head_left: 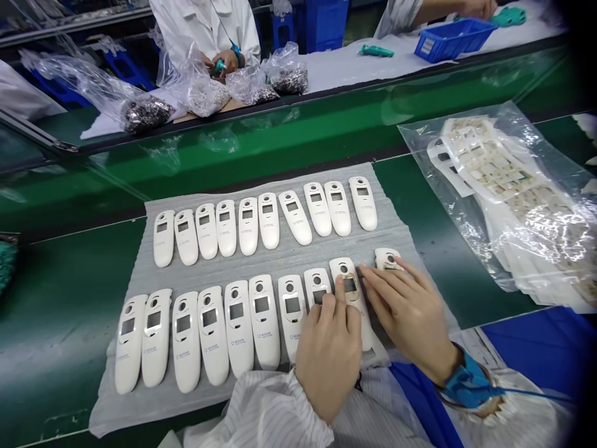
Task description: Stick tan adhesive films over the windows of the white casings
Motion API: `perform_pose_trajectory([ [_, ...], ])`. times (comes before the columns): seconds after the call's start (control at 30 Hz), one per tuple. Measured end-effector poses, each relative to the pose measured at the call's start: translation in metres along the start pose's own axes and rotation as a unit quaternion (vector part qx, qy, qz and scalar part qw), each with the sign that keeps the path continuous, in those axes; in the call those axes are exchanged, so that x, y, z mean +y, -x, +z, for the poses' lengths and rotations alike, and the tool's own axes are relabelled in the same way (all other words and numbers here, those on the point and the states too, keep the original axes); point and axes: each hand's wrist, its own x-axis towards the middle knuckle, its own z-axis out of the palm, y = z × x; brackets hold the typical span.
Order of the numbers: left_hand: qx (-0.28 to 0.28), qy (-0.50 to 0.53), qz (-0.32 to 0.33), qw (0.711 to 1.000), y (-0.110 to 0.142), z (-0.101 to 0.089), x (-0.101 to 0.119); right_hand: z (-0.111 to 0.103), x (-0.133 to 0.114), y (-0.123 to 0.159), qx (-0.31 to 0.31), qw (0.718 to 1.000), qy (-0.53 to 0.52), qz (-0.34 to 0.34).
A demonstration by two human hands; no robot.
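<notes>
Green assembly-line belt (51,323), blue plastic stool (284,31)

Green belt surface of the table (56,323), glossy, running across the view. A grey foam sheet (289,258) lies flat on it, slightly askew. On the sheet: white plastic device housings (239,326) in two rows of ten, long axes roughly parallel, each with a small window, neighbours close but mostly not touching; the far row fans slightly. To the right, just beside the foam, a clear plastic bag (494,205) lies on the belt, holding a stack of white die-cut sheets (485,165). A teal item (7,264) sits at the left edge, cut off by the frame.
</notes>
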Motion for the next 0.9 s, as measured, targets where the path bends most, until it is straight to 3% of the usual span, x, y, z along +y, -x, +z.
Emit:
perform_pose_trajectory([
  [0.17, 0.018, 0.011, 0.01, 1.0, -0.002, -0.001, -0.007, -0.002, 0.0, 0.0, -0.046, 0.999, -0.011, 0.002],
  [0.33, 0.02, 0.034, 0.009, 0.999, -0.004, 0.002, -0.01, 0.003, 0.0, -0.006, -0.024, 1.0, 0.012, 0.016],
  [0.4, 0.013, 0.074, 0.009, 0.997, -0.003, 0.001, -0.015, 0.0, 0.002, -0.008, -0.028, 0.999, -0.022, 0.031],
  [0.5, 0.002, 0.22, -0.02, 0.975, 0.002, -0.005, -0.025, -0.014, 0.001, -0.008, -0.044, 0.986, -0.131, 0.098],
  [0.6, -0.005, 0.39, -0.08, 0.917, 0.011, -0.017, -0.033, -0.033, -0.013, -0.005, -0.141, 0.931, -0.268, 0.206],
  [0.67, -0.012, 0.457, -0.102, 0.883, 0.016, -0.024, -0.036, -0.042, -0.025, -0.003, -0.255, 0.866, -0.345, 0.257],
  [0.73, -0.017, 0.484, -0.112, 0.868, 0.021, -0.028, -0.038, -0.045, -0.036, -0.003, -0.329, 0.802, -0.409, 0.283],
  [0.83, -0.04, 0.488, -0.144, 0.86, 0.026, -0.03, -0.045, -0.041, -0.041, -0.004, -0.306, 0.743, -0.499, 0.326],
  [0.9, -0.079, 0.516, -0.173, 0.835, 0.03, -0.031, -0.052, -0.04, -0.04, -0.006, -0.261, 0.719, -0.533, 0.362],
])
